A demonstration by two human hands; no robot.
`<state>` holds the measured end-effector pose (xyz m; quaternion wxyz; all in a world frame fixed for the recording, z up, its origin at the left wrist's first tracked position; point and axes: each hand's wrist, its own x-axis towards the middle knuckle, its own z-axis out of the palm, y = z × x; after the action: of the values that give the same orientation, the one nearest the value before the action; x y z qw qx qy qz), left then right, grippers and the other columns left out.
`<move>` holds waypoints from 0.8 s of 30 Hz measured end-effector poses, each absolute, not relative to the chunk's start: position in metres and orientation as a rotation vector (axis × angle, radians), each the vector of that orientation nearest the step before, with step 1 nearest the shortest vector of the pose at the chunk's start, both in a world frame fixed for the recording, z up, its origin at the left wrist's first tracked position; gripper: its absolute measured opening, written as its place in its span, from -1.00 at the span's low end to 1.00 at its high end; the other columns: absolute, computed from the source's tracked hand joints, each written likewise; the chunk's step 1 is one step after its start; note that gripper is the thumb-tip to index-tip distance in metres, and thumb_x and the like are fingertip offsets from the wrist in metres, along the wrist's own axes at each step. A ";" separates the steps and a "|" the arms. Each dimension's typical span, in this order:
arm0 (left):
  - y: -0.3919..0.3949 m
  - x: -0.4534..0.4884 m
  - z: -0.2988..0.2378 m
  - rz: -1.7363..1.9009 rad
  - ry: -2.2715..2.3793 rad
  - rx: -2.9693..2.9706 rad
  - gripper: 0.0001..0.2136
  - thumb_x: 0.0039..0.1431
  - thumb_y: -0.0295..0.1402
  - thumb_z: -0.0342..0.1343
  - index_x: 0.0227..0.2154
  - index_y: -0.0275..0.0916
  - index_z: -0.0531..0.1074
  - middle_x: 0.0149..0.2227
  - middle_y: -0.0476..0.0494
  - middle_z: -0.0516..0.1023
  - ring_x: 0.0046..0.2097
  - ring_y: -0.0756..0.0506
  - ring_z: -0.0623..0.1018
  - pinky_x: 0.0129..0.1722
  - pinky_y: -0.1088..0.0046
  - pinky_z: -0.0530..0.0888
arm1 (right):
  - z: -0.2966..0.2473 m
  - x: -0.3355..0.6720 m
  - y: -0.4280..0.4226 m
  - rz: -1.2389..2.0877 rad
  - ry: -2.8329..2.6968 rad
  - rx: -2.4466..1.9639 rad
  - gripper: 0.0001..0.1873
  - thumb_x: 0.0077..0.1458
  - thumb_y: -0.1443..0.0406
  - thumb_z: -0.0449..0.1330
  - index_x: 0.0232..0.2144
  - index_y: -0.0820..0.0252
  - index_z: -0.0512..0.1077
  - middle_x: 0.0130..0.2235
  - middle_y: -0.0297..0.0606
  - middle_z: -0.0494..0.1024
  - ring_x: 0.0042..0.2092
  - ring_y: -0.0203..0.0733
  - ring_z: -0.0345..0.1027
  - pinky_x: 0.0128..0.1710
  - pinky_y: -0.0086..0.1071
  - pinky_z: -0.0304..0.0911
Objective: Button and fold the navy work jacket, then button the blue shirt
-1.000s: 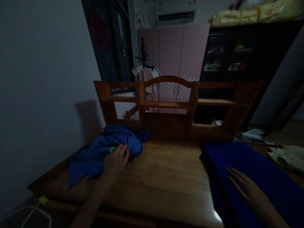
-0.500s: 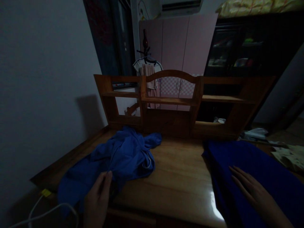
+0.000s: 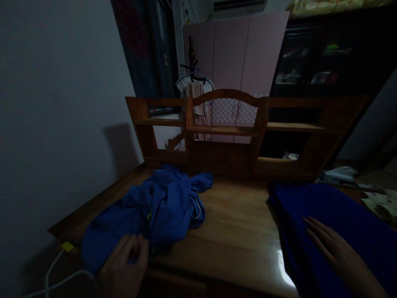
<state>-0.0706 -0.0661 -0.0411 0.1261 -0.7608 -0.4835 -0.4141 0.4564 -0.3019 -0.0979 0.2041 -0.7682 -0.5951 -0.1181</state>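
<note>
A rumpled blue garment (image 3: pixel 167 203) lies on the left side of the wooden tabletop, partly hanging over its front edge. A white cord or trim and small yellow-green patches show among its folds. My left hand (image 3: pixel 125 263) is closed at the garment's near edge, thumb and fingertips drawn together on the cloth; the dim light blurs the exact grip. At the right, a smooth, darker blue cloth (image 3: pixel 313 198) is spread over the table. My right hand (image 3: pixel 333 244) rests flat on it, fingers stretched out and holding nothing.
A wooden shelf unit (image 3: pixel 226 130) stands along the table's back edge. A white cable (image 3: pixel 65 283) with a yellow tag (image 3: pixel 67 247) lies at the lower left beside the wall. Pale cloth or paper (image 3: pixel 380 203) lies at the far right.
My left hand has moved slightly down and curled more. The blue garment's near folds have shifted, and yellow-green patches now show. My right hand stays flat on the darker cloth.
</note>
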 end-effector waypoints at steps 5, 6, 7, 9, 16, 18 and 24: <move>-0.093 -0.047 -0.008 -1.474 -0.855 -2.352 -0.93 0.10 -0.52 0.10 -0.44 -0.24 0.36 -0.40 -0.08 0.50 -0.27 -0.04 0.53 -0.18 0.47 0.42 | -0.098 0.456 -0.302 -0.308 -1.667 -2.167 -0.46 0.28 0.07 -0.20 0.20 0.14 0.17 0.23 -0.21 0.18 0.25 0.04 0.02 0.18 0.09 0.08; -0.095 -0.040 -0.005 -1.495 -0.763 -2.421 -0.91 0.09 -0.55 0.11 -0.42 -0.25 0.36 -0.37 -0.09 0.51 -0.21 -0.04 0.53 -0.12 0.47 0.43 | -0.098 0.456 -0.301 -0.304 -1.657 -2.172 -0.45 0.28 0.06 -0.19 0.20 0.15 0.18 0.23 -0.21 0.19 0.25 0.04 0.02 0.18 0.09 0.08; -0.095 -0.032 -0.003 -1.493 -0.679 -2.492 -0.89 0.08 -0.57 0.12 -0.39 -0.25 0.36 -0.33 -0.10 0.52 -0.15 -0.05 0.53 -0.07 0.47 0.43 | -0.098 0.457 -0.301 -0.305 -1.643 -2.176 -0.45 0.28 0.06 -0.19 0.19 0.15 0.18 0.23 -0.20 0.19 0.25 0.04 0.02 0.18 0.08 0.09; -0.088 -0.017 -0.006 -1.386 -0.575 -2.640 -0.85 0.09 -0.59 0.11 -0.29 -0.26 0.38 -0.21 -0.13 0.53 -0.04 -0.06 0.49 0.02 0.43 0.42 | -0.098 0.457 -0.300 -0.303 -1.634 -2.182 -0.47 0.28 0.07 -0.18 0.19 0.14 0.19 0.24 -0.21 0.17 0.25 0.03 0.03 0.19 0.06 0.09; -0.054 0.001 -0.050 -1.210 -0.822 -2.793 -0.81 0.21 -0.52 -0.01 -0.13 -0.22 0.33 -0.04 -0.16 0.48 0.01 -0.08 0.48 0.04 0.32 0.45 | -0.094 0.453 -0.301 -0.334 -1.648 -2.204 -0.47 0.27 0.08 -0.16 0.20 0.13 0.17 0.24 -0.21 0.16 0.24 0.04 0.04 0.20 0.08 0.06; -0.053 -0.002 -0.056 -1.212 -0.917 -2.816 -0.84 0.24 -0.48 -0.02 -0.15 -0.21 0.34 -0.03 -0.16 0.47 -0.01 -0.08 0.49 0.01 0.34 0.46 | -0.094 0.452 -0.302 -0.328 -1.651 -2.210 -0.47 0.28 0.09 -0.20 0.20 0.14 0.18 0.24 -0.22 0.16 0.24 0.02 0.04 0.20 0.06 0.08; -0.052 -0.008 -0.060 -1.195 -1.078 -2.848 -0.87 0.28 -0.40 -0.06 -0.19 -0.16 0.37 -0.02 -0.11 0.46 -0.01 -0.07 0.49 0.03 0.37 0.44 | -0.097 0.454 -0.303 -0.338 -1.646 -2.214 -0.46 0.27 0.08 -0.21 0.18 0.13 0.19 0.23 -0.22 0.19 0.23 0.01 0.07 0.19 0.06 0.08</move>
<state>-0.0081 -0.0525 -0.0605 -0.0646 -0.8687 -0.3289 -0.3646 0.4545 -0.3028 -0.0975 0.1801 -0.7836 -0.5824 -0.1195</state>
